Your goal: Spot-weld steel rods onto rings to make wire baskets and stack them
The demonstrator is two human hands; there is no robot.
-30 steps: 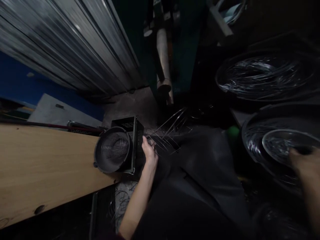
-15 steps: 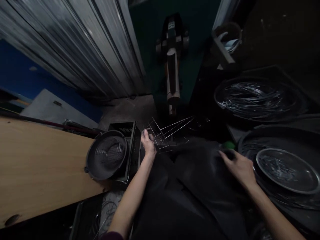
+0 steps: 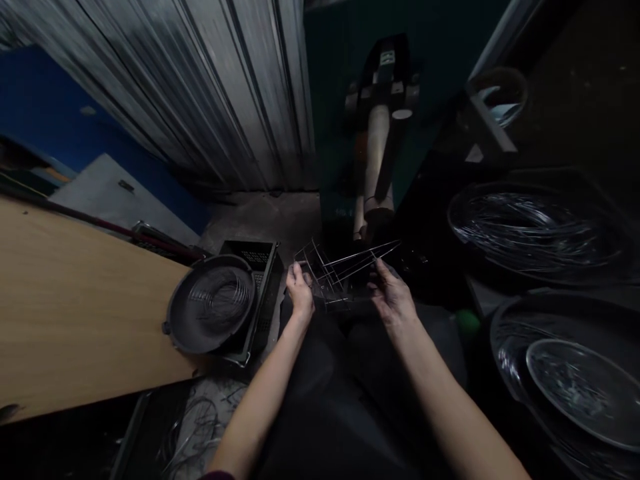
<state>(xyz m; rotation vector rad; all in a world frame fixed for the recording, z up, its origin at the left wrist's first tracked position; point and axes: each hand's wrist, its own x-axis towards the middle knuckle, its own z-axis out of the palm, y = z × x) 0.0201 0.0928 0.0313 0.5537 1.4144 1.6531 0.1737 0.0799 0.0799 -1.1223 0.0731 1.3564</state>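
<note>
A thin metal wire frame [image 3: 333, 270] with crossing bars and a long pointed part stretches between my hands. My left hand [image 3: 300, 290] is closed on its left end, thumb uppermost. At the right, my right hand [image 3: 394, 293] is pinched beside the long wires of the frame. What looks like a small piece of wire [image 3: 373, 254] shows at its fingertips, against the frame. The dimness hides whether the fingers also touch the frame. In front of the hands stands a machine [image 3: 379, 153] with a pale cylindrical arm, its lower end just beyond the frame.
To the left, a dark round pan [image 3: 175, 313] with wire rings rests on a black crate [image 3: 267, 293], beside a wooden board [image 3: 85, 307]. At right are a basin of wires [image 3: 530, 223] and a round dish [image 3: 543, 393] of small metal pieces inside a larger basin [image 3: 505, 333].
My right hand has moved left from beside the right basin to the wire frame. My left hand keeps its hold. The view has shifted slightly.
</note>
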